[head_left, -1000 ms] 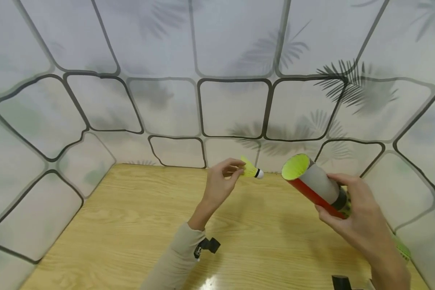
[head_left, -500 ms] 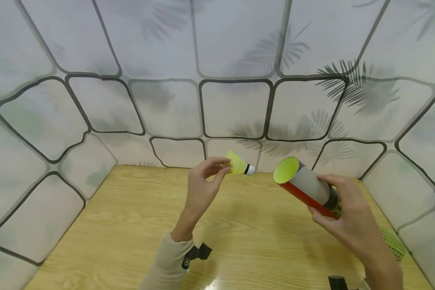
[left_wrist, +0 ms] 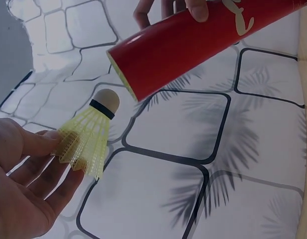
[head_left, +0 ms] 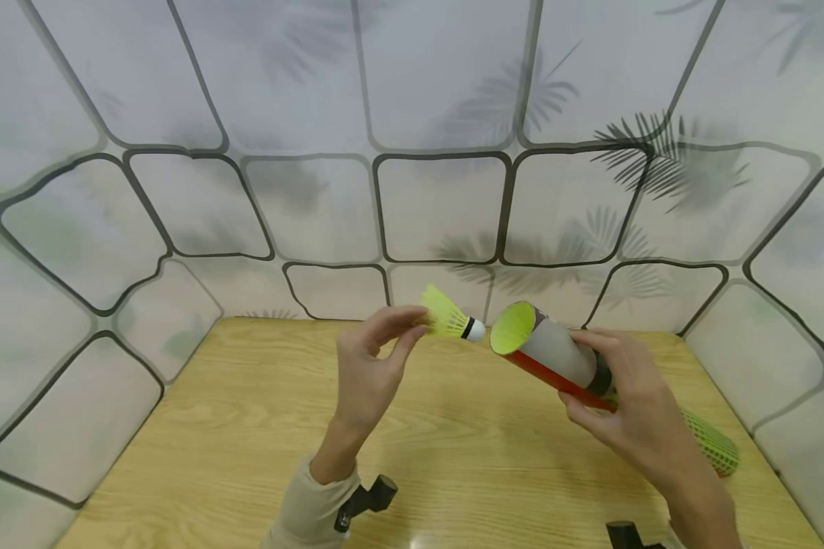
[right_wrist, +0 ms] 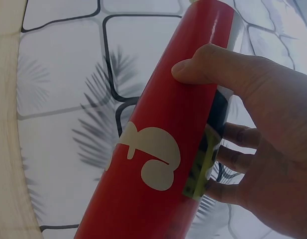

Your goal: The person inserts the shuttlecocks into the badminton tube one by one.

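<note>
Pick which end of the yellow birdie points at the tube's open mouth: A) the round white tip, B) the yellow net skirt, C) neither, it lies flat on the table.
A: the left hand pinches the shuttlecock by its skirt, so the white tip faces the open mouth of the tube gripped by the right hand.

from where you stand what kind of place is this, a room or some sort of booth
Probably a small staged booth, not a lived-in room: a light wooden table is closed in on three sides by backdrop panels printed with stone outlines and palm shadows. Only a shuttlecock and its tube are in hand.
</note>
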`<state>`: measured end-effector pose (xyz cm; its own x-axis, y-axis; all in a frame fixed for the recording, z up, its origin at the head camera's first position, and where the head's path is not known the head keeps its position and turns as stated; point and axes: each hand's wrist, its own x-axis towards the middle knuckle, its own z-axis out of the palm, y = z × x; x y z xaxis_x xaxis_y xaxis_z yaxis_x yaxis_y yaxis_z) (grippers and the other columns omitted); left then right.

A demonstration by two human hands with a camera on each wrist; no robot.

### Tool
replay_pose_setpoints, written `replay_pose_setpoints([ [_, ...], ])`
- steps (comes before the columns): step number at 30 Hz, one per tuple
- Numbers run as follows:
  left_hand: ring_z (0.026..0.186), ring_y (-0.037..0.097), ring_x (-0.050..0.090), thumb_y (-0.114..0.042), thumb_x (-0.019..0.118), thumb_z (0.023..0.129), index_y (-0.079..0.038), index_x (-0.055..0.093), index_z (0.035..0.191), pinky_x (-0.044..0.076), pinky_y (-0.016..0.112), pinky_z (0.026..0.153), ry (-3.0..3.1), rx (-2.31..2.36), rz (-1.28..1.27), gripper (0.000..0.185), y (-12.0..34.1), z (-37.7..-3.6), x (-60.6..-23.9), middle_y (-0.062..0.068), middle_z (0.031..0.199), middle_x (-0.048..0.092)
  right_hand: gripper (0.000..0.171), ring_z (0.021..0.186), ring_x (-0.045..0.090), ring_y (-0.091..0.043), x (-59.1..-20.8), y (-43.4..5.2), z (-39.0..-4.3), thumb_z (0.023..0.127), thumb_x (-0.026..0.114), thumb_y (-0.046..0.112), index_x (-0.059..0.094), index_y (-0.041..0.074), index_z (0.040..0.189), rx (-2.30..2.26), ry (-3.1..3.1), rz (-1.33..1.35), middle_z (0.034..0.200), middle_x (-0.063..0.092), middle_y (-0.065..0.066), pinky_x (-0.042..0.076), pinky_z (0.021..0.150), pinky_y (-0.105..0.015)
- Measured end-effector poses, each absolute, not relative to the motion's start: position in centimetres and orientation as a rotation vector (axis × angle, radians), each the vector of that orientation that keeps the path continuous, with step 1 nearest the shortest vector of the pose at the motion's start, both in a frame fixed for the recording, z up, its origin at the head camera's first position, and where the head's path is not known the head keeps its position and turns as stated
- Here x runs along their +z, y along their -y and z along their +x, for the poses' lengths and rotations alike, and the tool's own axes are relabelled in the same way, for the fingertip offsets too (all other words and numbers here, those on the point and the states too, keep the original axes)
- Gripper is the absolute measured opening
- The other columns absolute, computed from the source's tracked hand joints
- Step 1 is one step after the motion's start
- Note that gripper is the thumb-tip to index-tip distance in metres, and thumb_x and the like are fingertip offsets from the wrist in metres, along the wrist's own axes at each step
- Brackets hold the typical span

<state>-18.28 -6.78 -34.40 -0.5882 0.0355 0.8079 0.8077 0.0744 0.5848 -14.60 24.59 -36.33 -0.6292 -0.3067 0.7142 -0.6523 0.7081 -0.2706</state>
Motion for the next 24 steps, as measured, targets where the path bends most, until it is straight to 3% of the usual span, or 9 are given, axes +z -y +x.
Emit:
replay_pose_setpoints([
  [8, 0.089, 0.027, 0.075, 0.013, 0.073, 0.088, 0.005, 0.072, 0.109, 0.062, 0.036, 0.082, 1.718, -1.556, -0.875, 0.022, 6.3, -18.2, -34.7, 0.016, 0.101, 0.075, 0.068, 0.114, 0.055, -0.031, -36.6, -23.5, -14.6, 0.096, 0.055, 0.059, 0.058, 0.006, 0.139, 0.662, 2.276, 0.727, 0.131, 0.059, -0.015, 0.040, 0.091, -0.015],
  [9, 0.089, 0.027, 0.075, 0.012, 0.073, 0.088, 0.005, 0.072, 0.109, 0.062, 0.036, 0.082, 1.718, -1.555, -0.876, 0.022, 6.2, -18.2, -34.8, 0.016, 0.101, 0.075, 0.067, 0.115, 0.055, -0.032, -36.6, -23.4, -14.6, 0.093, 0.064, 0.056, 0.058, 0.007, 0.138, 0.656, 2.275, 0.726, 0.131, 0.059, -0.015, 0.040, 0.091, -0.015],
  [11, 0.088, 0.027, 0.075, 0.012, 0.074, 0.088, 0.005, 0.073, 0.108, 0.063, 0.036, 0.081, 1.712, -1.548, -0.882, 0.022, 6.0, -18.3, -35.0, 0.016, 0.100, 0.075, 0.068, 0.116, 0.055, -0.032, -36.7, -23.2, -14.6, 0.093, 0.063, 0.058, 0.059, 0.006, 0.137, 0.646, 2.281, 0.723, 0.132, 0.058, -0.015, 0.046, 0.089, -0.022],
  [15, 0.086, 0.028, 0.075, 0.013, 0.075, 0.086, 0.005, 0.073, 0.106, 0.063, 0.036, 0.080, 1.689, -1.526, -0.902, 0.021, 5.6, -18.4, -35.3, 0.017, 0.098, 0.075, 0.069, 0.117, 0.055, -0.032, -36.9, -22.8, -14.7, 0.095, 0.058, 0.060, 0.059, 0.005, 0.136, 0.645, 2.286, 0.726, 0.132, 0.058, -0.014, 0.046, 0.088, -0.024],
  [16, 0.086, 0.028, 0.075, 0.012, 0.076, 0.086, 0.005, 0.073, 0.105, 0.063, 0.036, 0.080, 1.685, -1.517, -0.907, 0.021, 5.5, -18.5, -35.4, 0.017, 0.098, 0.075, 0.071, 0.116, 0.054, -0.031, -37.0, -22.8, -14.7, 0.097, 0.048, 0.063, 0.059, 0.005, 0.136, 0.651, 2.288, 0.727, 0.132, 0.057, -0.014, 0.046, 0.087, -0.024],
  [19, 0.086, 0.027, 0.076, 0.011, 0.077, 0.086, 0.004, 0.075, 0.105, 0.063, 0.035, 0.080, 1.680, -1.499, -0.913, 0.020, 5.2, -18.5, -35.5, 0.016, 0.097, 0.076, 0.065, 0.116, 0.054, -0.030, -37.1, -22.6, -14.8, 0.096, 0.054, 0.056, 0.059, 0.006, 0.137, 0.673, 2.283, 0.744, 0.134, 0.057, -0.013, 0.042, 0.088, -0.015],
  [24, 0.088, 0.025, 0.076, 0.009, 0.077, 0.087, 0.003, 0.077, 0.104, 0.063, 0.034, 0.080, 1.686, -1.477, -0.935, 0.018, 4.9, -18.4, -35.6, 0.014, 0.098, 0.077, 0.060, 0.118, 0.054, -0.029, -37.2, -22.3, -14.9, 0.087, 0.072, 0.034, 0.059, 0.009, 0.140, 0.682, 2.296, 0.769, 0.137, 0.056, -0.012, 0.042, 0.090, -0.016],
])
